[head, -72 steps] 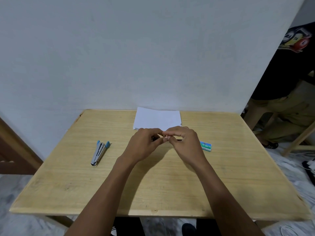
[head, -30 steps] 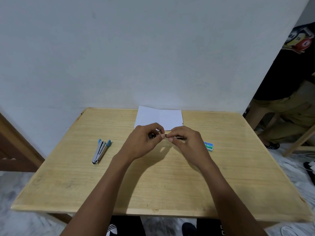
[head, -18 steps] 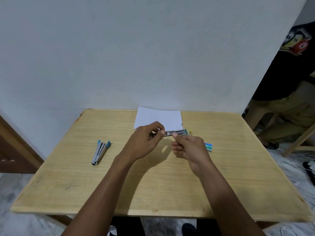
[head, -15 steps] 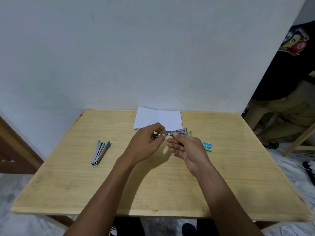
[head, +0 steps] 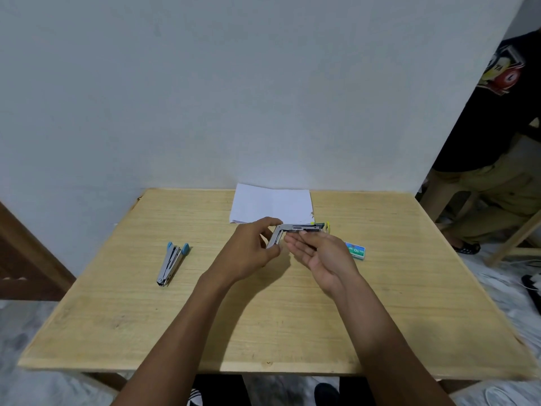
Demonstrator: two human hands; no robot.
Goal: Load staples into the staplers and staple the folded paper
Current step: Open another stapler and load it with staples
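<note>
Left hand [head: 251, 249] grips yellow stapler [head: 298, 228], hinged open in an L, just in front of paper [head: 270, 204], above table [head: 263, 332]. Right hand [head: 323, 254] palm up, fingertips at the open arm; pinching or only touching, can't tell. Blue stapler [head: 172, 263] lies well left of paper, staple box [head: 355, 250] front-right of it

wooden table [head: 292, 332], blue stapler [head: 171, 263], folded paper [head: 270, 203], staple box [head: 354, 250]

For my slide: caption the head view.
Left hand grips an opened stapler, right hand touches it; blue stapler, staple box, folded paper nearby.
</note>
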